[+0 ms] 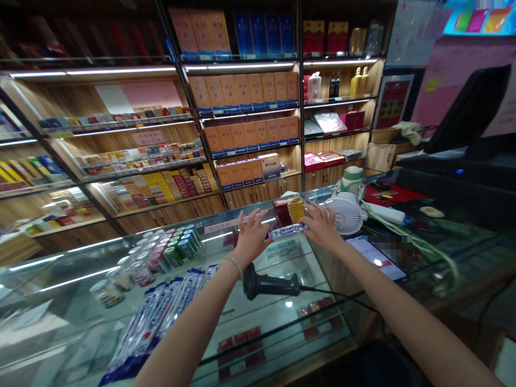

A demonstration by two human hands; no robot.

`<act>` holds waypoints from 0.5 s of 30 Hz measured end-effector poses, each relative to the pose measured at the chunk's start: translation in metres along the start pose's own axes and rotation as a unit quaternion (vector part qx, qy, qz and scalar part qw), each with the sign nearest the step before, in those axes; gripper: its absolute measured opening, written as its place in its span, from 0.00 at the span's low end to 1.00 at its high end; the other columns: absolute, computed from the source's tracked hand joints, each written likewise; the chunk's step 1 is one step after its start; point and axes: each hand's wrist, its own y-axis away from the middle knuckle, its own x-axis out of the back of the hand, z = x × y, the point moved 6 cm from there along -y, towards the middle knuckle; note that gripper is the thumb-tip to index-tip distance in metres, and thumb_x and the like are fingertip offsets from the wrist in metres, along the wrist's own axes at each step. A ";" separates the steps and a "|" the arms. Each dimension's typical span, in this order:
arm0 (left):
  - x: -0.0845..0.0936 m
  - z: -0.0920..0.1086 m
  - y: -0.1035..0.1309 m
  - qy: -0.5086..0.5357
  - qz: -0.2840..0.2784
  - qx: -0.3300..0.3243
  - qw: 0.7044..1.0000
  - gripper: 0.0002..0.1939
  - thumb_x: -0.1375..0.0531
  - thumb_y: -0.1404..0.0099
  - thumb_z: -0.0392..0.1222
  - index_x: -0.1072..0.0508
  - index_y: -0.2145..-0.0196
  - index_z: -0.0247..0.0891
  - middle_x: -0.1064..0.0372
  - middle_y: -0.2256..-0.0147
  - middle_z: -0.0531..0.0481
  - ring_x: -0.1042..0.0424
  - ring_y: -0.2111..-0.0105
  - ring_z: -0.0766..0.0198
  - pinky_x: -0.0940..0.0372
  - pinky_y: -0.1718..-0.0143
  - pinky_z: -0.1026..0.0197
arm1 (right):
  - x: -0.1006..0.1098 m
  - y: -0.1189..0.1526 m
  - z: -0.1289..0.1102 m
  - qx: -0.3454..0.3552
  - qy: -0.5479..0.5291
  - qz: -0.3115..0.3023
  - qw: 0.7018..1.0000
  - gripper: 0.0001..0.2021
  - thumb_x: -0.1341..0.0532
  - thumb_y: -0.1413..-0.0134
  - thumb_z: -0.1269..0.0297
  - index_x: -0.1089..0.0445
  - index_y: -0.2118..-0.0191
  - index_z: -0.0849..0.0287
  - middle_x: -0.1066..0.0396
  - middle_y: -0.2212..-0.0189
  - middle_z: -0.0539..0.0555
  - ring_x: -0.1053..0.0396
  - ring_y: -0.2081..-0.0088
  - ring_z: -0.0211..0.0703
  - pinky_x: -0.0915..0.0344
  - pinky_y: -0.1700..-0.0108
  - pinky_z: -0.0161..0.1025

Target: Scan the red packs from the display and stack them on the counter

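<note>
Both arms reach forward over a glass counter. My left hand (253, 240), fingers spread, has its thumb at the left end of a blue and white stick pack (287, 231). At the pack's right end is my right hand (321, 224), with its fingers apart. The pack lies crosswise in front of a stack of dark red and yellow small boxes (288, 212). Whether either hand bears any of the pack's weight is hard to tell. A black handheld scanner (274, 285) lies on the glass nearer to me, its cable running right.
Blue and white long packs (165, 312) and rows of cans (181, 246) lie left on the counter (80, 344). To the right are a white fan (344, 215), a phone or tablet (375, 258), a green-lidded bottle (352, 180) and a monitor (470, 107). Stocked shelves stand behind.
</note>
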 end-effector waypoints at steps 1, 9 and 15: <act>-0.003 0.006 -0.007 -0.001 0.000 -0.002 1.000 0.11 0.29 0.42 0.48 0.21 0.63 0.46 0.37 0.34 0.45 0.46 0.31 0.41 0.66 0.30 0.26 | 0.001 0.001 0.007 -0.006 0.010 -0.004 1.000 0.09 0.34 0.42 0.61 0.25 0.54 0.48 0.38 0.35 0.57 0.51 0.32 0.58 0.60 0.33 0.63; -0.033 0.046 -0.035 -0.012 -0.054 -0.023 0.998 0.16 0.30 0.42 0.45 0.19 0.56 0.43 0.36 0.37 0.40 0.47 0.32 0.41 0.66 0.29 0.28 | -0.011 0.018 0.036 -0.036 0.050 -0.040 0.997 0.09 0.35 0.44 0.64 0.24 0.57 0.49 0.38 0.35 0.57 0.51 0.32 0.60 0.59 0.33 0.66; -0.051 0.059 -0.031 -0.008 -0.095 -0.022 0.995 0.15 0.32 0.40 0.43 0.19 0.55 0.42 0.36 0.37 0.40 0.47 0.32 0.41 0.65 0.29 0.28 | -0.027 0.027 0.031 0.007 0.084 -0.071 0.994 0.09 0.36 0.43 0.69 0.25 0.56 0.52 0.37 0.34 0.57 0.50 0.32 0.60 0.60 0.33 0.66</act>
